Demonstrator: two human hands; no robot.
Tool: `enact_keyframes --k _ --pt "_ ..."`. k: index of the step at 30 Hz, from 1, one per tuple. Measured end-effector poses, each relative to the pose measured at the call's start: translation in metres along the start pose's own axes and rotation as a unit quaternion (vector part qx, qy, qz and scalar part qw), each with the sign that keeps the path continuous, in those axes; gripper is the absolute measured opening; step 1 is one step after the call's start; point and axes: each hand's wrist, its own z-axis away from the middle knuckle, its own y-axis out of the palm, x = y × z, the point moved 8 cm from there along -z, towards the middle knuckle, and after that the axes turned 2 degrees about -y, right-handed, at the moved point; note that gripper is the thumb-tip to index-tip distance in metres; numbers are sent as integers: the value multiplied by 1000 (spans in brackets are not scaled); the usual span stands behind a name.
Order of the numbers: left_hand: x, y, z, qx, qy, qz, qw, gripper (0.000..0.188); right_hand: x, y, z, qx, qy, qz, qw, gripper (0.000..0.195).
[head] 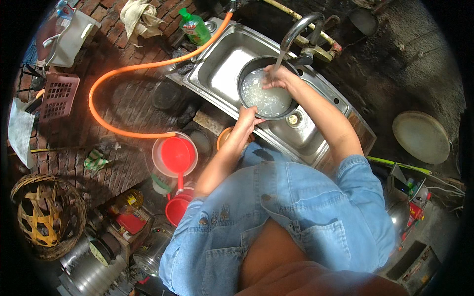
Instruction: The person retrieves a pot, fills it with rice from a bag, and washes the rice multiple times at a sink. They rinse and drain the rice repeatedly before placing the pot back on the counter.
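A round, dark-rimmed metal pot is held over the divider of a two-basin stainless steel sink. Cloudy whitish water with bubbles fills much of it; what lies beneath the surface is unclear. My left hand grips the near-left rim, its thumb on top and its fingers below. Inside the pot, my right hand has its fingers spread at the water's surface, with nothing visible in them. From the curved chrome faucet a stream runs down onto that hand.
A drain strainer sits in the right basin. The green soap bottle stands beyond the sink's left end. An orange hose loops to a bucket carrying a red dipper. A large round lid is at the right.
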Motion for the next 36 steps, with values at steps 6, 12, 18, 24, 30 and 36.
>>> enact_keyframes --k 6,12,18,24,30,36 --pt "2 7 0 13 -18 3 1000 33 10 -6 8 -78 -28 141 986 26" --pt "15 5 -7 65 -91 26 993 34 43 -14 62 -98 -196 397 891 20" --pt "12 12 5 65 -107 2 992 31 9 0 33 -35 -116 20 992 16" --pt "3 9 10 55 -104 1 993 32 27 -1 33 -99 -188 268 940 15" --pt "11 -2 -12 53 -93 22 994 32 54 -17 74 -52 -175 276 944 22" --pt "6 -17 -17 42 -72 10 996 36 81 -61 80 -154 -278 156 935 15"
